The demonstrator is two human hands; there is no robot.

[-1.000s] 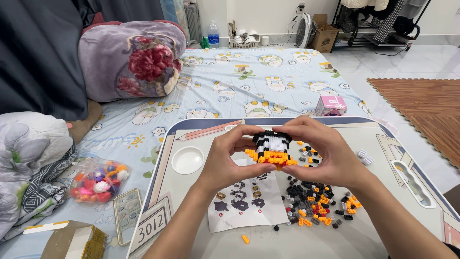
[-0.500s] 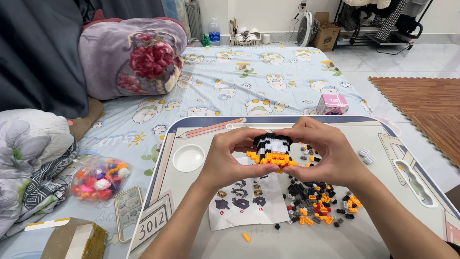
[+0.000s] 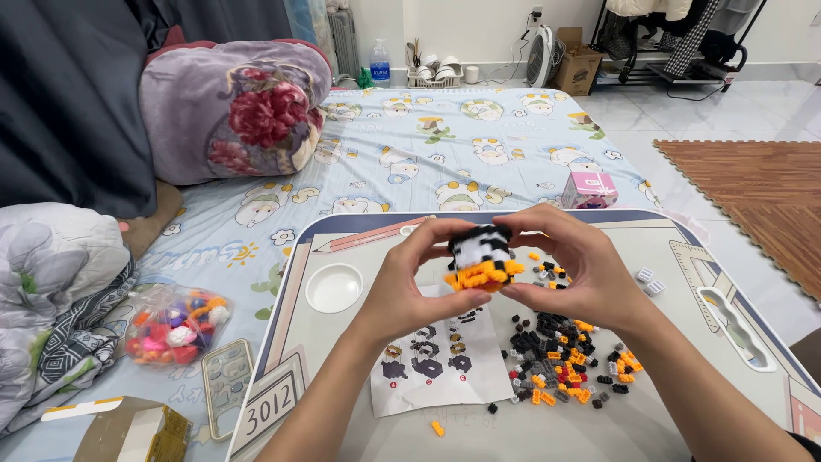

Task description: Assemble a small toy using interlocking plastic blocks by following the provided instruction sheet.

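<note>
Both hands hold a small brick model (image 3: 481, 258), black and white on top and orange below, above a low lap table (image 3: 684, 257). My left hand (image 3: 410, 282) grips its left side with the thumb on top. My right hand (image 3: 573, 265) wraps its right side from above. Under the hands lies a printed instruction sheet (image 3: 436, 364) and a heap of loose tiny bricks (image 3: 564, 355) in black, orange, grey and red.
A round recess (image 3: 333, 287) sits at the table's left. A pink box (image 3: 588, 189) stands behind the table on the patterned mat. At left lie a bag of coloured pieces (image 3: 171, 325), a phone (image 3: 224, 383), a cardboard box (image 3: 128, 432) and folded blankets (image 3: 231, 111).
The model has been turned in my hands, so it now looks narrower, with the orange part underneath. Both hands stayed over the same spot above the table.
</note>
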